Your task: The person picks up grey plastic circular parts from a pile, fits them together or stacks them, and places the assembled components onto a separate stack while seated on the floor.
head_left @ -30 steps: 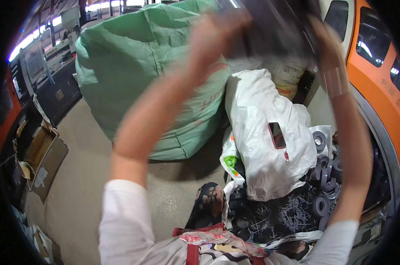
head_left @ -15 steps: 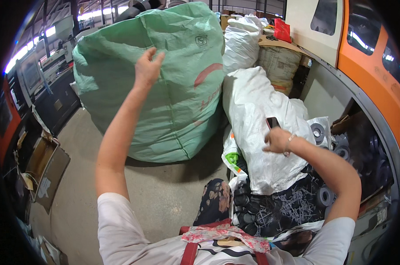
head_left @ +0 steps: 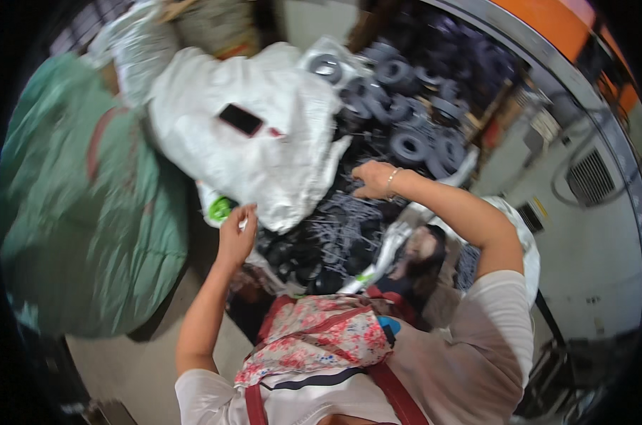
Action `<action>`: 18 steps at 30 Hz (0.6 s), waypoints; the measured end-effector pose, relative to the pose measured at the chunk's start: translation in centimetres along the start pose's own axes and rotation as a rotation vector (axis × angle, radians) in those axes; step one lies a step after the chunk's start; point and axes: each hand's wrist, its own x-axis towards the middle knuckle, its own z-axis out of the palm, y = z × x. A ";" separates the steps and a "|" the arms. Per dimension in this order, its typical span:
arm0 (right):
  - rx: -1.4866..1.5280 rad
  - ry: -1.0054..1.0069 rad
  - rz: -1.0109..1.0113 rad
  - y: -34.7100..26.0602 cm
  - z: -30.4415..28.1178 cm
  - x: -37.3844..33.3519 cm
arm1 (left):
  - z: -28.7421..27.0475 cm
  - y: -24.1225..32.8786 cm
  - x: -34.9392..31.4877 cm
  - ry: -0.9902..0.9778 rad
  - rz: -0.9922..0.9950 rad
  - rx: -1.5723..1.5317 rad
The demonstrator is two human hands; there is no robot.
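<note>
My left hand (head_left: 237,234) is by the lower left edge of a stuffed white woven sack (head_left: 215,166), its thumb and fingers apart with nothing seen between them. To the right, my right hand (head_left: 374,179) hovers over a heap of thin grey plastic sprues (head_left: 341,225), fingers spread and slightly blurred. I cannot tell whether its fingertips touch the heap. A dark mobile phone (head_left: 241,120) lies on the white sack, a small red thing (head_left: 276,132) beside it. Black round plastic parts (head_left: 289,256) lie at the near left of the sprues.
A large green sack (head_left: 87,212) stands at the left. Grey plastic rings (head_left: 409,145) are piled beyond my right hand. A second white sack (head_left: 144,60) is at the far left. A pale machine panel (head_left: 583,248) with vents borders the right side.
My view has swung right and down. My left hand has moved off the green sack's front. My right hand has left the phone, which stays on the white sack, and now is over the sprues.
</note>
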 end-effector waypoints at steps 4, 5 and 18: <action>0.132 0.194 0.312 10.1 1.2 -4.4 | 6.4 -3.4 -0.5 -0.200 -0.173 0.125; 0.160 0.270 0.412 12.8 1.4 -5.1 | 7.3 -3.8 -0.4 -0.181 -0.258 0.082; -0.207 0.390 1.107 39.4 -4.7 2.1 | 8.9 -7.9 4.2 -0.160 -0.031 0.294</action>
